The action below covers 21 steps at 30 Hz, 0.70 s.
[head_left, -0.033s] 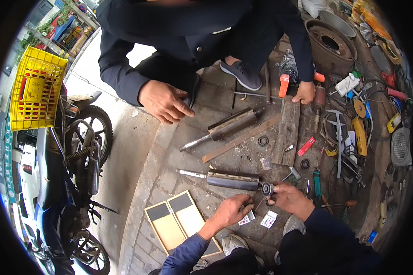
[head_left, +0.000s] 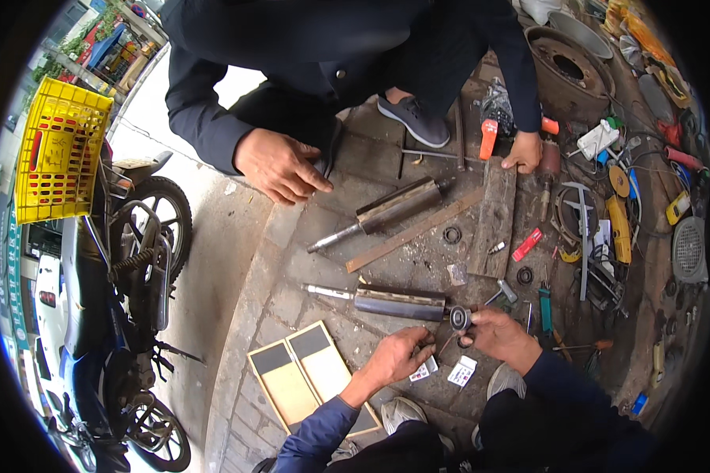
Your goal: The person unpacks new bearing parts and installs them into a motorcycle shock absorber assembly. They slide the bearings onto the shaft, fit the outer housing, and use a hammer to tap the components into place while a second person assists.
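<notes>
My right hand (head_left: pixel 498 334) pinches a small round bearing (head_left: pixel 460 318) by its edge, at the right end of a dark metal roller (head_left: pixel 398 305) with a thin shaft. Below the bearing, a dark ring (head_left: pixel 464 341) shows by my fingers. My left hand (head_left: pixel 402 352) is closed just left of it, thumb and fingers together; what they hold, if anything, is hidden. Under the hands lie two small white printed boxes (head_left: pixel 462 370) (head_left: pixel 424 369). Beside my left forearm lies a wooden-framed case (head_left: pixel 290 386), opened flat.
Opposite, a crouching person rests one hand (head_left: pixel 525 153) on a wooden plank (head_left: pixel 493 229); the other hand (head_left: pixel 282 167) hangs loose. Between us lie a second roller (head_left: pixel 398 206), a flat bar (head_left: pixel 414 230) and loose bearings (head_left: pixel 451 235). Tools, including a caliper (head_left: pixel 584 236), crowd the right; a motorcycle (head_left: pixel 95 315) stands left.
</notes>
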{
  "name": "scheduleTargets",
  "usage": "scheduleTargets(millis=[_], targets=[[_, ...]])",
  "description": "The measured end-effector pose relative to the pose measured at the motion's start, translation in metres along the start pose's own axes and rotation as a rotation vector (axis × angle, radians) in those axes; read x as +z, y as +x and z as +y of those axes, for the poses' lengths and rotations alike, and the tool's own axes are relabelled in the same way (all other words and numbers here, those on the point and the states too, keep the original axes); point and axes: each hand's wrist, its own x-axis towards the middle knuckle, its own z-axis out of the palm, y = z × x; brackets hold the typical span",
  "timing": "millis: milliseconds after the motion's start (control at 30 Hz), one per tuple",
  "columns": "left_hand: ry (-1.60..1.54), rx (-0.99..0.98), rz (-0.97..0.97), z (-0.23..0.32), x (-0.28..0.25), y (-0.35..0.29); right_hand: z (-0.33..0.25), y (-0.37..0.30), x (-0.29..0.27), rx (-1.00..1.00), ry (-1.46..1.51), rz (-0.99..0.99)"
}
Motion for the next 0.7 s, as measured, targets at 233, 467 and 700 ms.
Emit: scheduleTargets(millis=[233,467,700], targets=[[-0.071,-0.075,0.114,-0.003,0.002,-0.014,0.0,-0.005,-0.004,-0.052,0.009,0.024],[-0.085,-0.404,0.255,-0.02,-0.005,-0.038,-0.007,-0.011,-0.008,-0.079,-0.041,0.078],[-0.131,-0.342,0.415,-0.029,0.021,-0.069,-0.023,-0.011,-0.014,-0.143,-0.148,0.072]])
